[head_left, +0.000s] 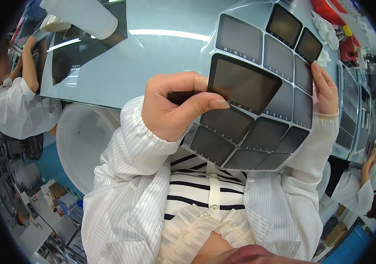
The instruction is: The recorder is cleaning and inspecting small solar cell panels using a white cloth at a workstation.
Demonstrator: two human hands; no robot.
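Two hands [166, 108] [326, 92], one panel [245, 83], one gridded tray [293, 84]

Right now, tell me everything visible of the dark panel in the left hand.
The dark panel is a glossy, round-cornered rectangle, apparently glass or plastic, black-bordered, with small pale marks along its lower edge. It tilts before the clear tray; whether they touch is unclear. The left hand pinches its lower left.

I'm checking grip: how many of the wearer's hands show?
2: the left hand pinches a dark panel; the right hand holds the clear tray by its right edge.
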